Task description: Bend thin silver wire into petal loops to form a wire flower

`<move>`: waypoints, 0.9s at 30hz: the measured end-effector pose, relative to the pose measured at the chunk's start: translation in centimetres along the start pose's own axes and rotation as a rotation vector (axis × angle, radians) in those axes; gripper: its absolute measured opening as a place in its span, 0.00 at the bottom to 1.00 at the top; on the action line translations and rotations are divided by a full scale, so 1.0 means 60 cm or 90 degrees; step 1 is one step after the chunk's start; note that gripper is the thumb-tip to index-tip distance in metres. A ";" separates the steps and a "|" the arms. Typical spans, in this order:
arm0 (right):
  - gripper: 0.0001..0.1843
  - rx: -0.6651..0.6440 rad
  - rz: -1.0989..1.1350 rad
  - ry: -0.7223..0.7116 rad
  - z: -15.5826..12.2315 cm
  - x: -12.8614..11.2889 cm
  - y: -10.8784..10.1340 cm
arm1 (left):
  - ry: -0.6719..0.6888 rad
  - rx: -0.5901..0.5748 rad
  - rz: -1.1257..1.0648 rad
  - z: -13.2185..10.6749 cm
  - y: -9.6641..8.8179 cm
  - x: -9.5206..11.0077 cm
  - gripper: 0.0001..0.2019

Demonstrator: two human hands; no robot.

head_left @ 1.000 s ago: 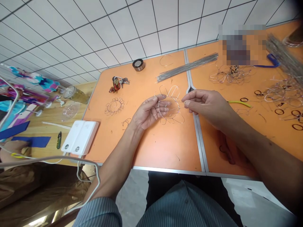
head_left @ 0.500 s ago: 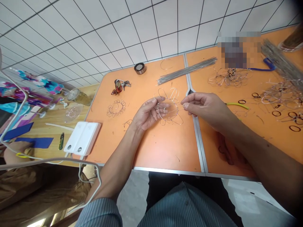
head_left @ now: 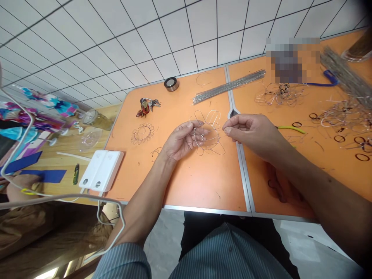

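Observation:
My left hand (head_left: 180, 142), palm up, grips a thin wire ring (head_left: 218, 140) by its left side between thumb and fingers. Wire loops stand out around the ring like petals, with pale ones at the top. At the ring's right edge is my right hand (head_left: 250, 130), thumb and forefinger pinched together. Whatever lies between those fingertips is too thin to make out. A looped wire piece (head_left: 143, 133) like a flower lies on the orange table (head_left: 197, 190) left of my left hand. Wire scraps (head_left: 157, 152) are close to my left wrist.
Behind my hands lies a bundle of straight wires (head_left: 229, 87). Keys (head_left: 148, 106) and a tape roll (head_left: 171, 84) sit farther back. Right are tangled wire (head_left: 280, 94), a yellow-handled tool (head_left: 290, 129) and dark rings (head_left: 339, 139). A white box (head_left: 101, 170) stands left.
The wire ring has turned slightly, and its pale upper loops now show more widely spread. My right fingertips remain beside its right edge; both hands have barely moved.

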State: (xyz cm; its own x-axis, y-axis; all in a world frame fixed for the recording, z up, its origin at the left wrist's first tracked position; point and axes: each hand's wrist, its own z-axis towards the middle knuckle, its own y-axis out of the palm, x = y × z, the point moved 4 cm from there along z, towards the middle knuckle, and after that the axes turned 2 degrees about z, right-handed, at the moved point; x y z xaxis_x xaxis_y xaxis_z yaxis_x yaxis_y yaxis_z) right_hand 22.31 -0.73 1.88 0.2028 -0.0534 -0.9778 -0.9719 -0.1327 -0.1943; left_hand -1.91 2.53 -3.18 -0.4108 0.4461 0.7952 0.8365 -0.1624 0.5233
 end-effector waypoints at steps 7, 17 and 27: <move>0.11 0.033 -0.047 0.002 -0.001 -0.006 0.005 | -0.018 0.012 0.003 0.001 0.000 -0.003 0.08; 0.12 0.056 -0.107 -0.008 -0.007 -0.013 0.007 | -0.015 0.015 -0.001 0.005 -0.006 -0.005 0.08; 0.07 -0.003 0.006 0.030 -0.004 0.004 0.006 | -0.016 0.029 0.015 0.003 -0.001 -0.005 0.07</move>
State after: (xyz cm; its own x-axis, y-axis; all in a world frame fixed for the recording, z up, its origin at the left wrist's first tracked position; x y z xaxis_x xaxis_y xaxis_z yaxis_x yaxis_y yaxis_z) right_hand 22.04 -1.03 1.62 0.1984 -0.1009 -0.9749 -0.9735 -0.1360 -0.1840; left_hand -1.78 2.54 -3.52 -0.3823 0.4651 0.7985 0.8614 -0.1335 0.4901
